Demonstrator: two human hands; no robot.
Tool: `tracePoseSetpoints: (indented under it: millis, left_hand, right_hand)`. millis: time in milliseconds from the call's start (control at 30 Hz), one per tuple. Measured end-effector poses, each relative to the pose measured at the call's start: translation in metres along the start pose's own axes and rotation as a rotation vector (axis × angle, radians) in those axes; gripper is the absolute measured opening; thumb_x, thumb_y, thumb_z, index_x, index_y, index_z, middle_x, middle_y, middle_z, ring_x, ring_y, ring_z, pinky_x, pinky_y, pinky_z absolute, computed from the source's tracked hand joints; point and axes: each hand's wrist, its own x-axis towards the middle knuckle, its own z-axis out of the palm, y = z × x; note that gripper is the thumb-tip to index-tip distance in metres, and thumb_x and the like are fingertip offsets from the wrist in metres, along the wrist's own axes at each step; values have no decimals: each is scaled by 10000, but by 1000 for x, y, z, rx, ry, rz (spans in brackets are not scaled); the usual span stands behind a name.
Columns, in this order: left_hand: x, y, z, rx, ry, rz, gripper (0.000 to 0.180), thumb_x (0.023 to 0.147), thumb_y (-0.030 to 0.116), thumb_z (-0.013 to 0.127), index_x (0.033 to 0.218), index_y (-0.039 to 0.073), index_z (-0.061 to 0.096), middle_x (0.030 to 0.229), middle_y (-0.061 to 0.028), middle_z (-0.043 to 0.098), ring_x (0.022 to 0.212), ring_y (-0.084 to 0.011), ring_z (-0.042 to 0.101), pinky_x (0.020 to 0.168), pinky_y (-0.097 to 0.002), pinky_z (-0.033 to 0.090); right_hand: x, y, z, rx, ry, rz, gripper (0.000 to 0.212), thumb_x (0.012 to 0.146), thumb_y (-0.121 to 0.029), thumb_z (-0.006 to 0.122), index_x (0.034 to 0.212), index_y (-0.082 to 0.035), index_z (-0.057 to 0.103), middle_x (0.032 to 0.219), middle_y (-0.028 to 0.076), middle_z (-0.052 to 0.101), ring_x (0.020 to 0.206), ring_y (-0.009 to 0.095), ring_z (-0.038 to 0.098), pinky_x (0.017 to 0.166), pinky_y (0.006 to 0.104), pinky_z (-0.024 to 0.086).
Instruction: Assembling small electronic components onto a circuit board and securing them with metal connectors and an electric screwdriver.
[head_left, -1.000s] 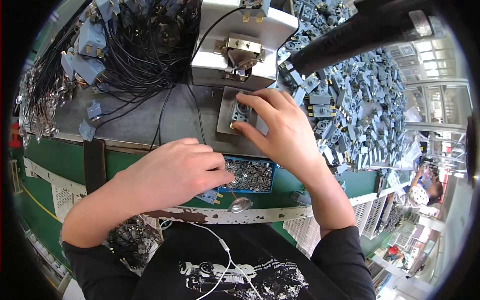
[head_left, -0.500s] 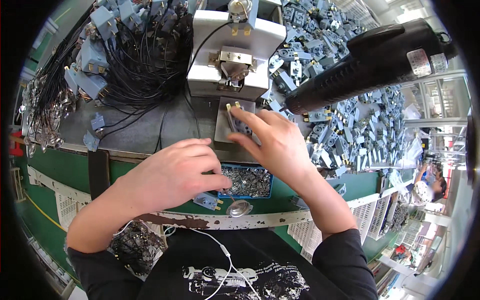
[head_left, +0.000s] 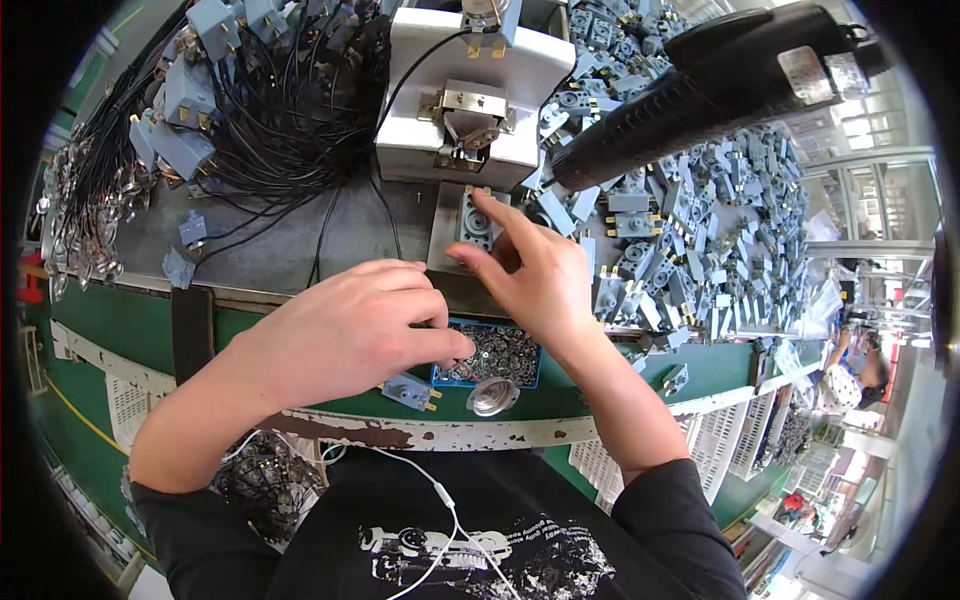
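Green-edged and topped with a grey mat, the workbench (head_left: 300,240) is crowded with small electrical parts under a bright workshop interior. At its back stands a white fixture (head_left: 462,95) with a metal clamp at its front, and just below it a grey metal plate (head_left: 450,225) carries a grey plug piece (head_left: 473,218) with brass pins. The right hand (head_left: 535,275) is over that plate, its index finger stretched out with the tip touching the plug piece, thumb pointing toward it and the other fingers curled; it grips nothing that can be seen. The left hand (head_left: 350,330) lies lower, loosely closed, fingertips pinched together at the edge of a small blue tray (head_left: 490,358) filled with tiny metal screws; whether it holds a screw cannot be told. Beside the tray on the green bench edge lie a loose grey plug part (head_left: 410,392) and a round metal cap (head_left: 493,397). A heap of grey plug bodies (head_left: 700,230) covers the bench to the right, and above it hangs a black power screwdriver (head_left: 700,85). On the left lies a tangle of black cables with plugs (head_left: 230,110). A white earphone cord (head_left: 440,495) runs down the person's black shirt.
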Motion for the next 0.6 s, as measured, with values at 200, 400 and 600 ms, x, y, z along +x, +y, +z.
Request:
tracePoseSetpoints:
  millis: [200, 400, 600]
  left_hand:
    - [1, -1, 2, -41, 29, 4, 240, 803, 93, 731, 1033, 159, 743, 907, -18, 635, 972, -246, 652, 1091, -454, 498]
    - [13, -4, -2, -38, 36, -32, 163, 862, 159, 725, 1017, 115, 702, 926, -46, 625, 900, -246, 641, 827, -383, 514]
    - [20, -5, -14, 58, 169, 2, 240, 851, 176, 776, 1088, 158, 744, 760, -43, 551, 750, -260, 583, 713, -389, 485]
  right_hand:
    - [-3, -14, -15, 12, -61, 88, 563, 829, -270, 875, 1323, -84, 679, 655, 61, 621, 555, 162, 593, 536, 311, 482]
    - [-18, -54, -97, 337, -378, -139, 504, 798, -37, 858, 1271, -12, 685, 1019, 121, 757, 792, 180, 721, 671, 297, 578]
    - [-28, -14, -83, 580, -490, 371, 339, 1023, -32, 622, 1351, 34, 564, 1199, 145, 710, 979, 155, 724, 873, 293, 587]
